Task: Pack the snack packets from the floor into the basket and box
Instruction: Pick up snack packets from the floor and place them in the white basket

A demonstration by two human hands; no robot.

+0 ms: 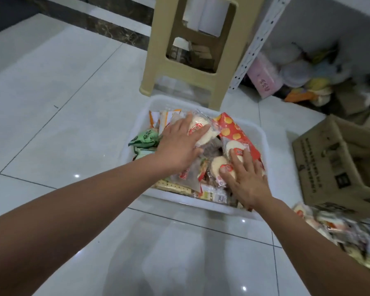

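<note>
Both hands lie flat with fingers straight, gripping nothing. The left hand [179, 144] presses a round cake packet [201, 130] at the far side of the heaped basket [263, 133], and the right hand [247, 178] presses packets at its near right. Judged step: settling the load. More snack packets [340, 236] lie on the floor at near right beside the cardboard box [329, 163], so the next move probably calls for lifting off and reaching right for them.

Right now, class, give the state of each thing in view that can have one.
Basket: full of packets, some over its left rim.
Box: open, flaps up.
Left hand: open, flat on the packets.
Right hand: open, flat on the packets.
Floor pile: loose, not yet packed.
Stool: upright.
</note>
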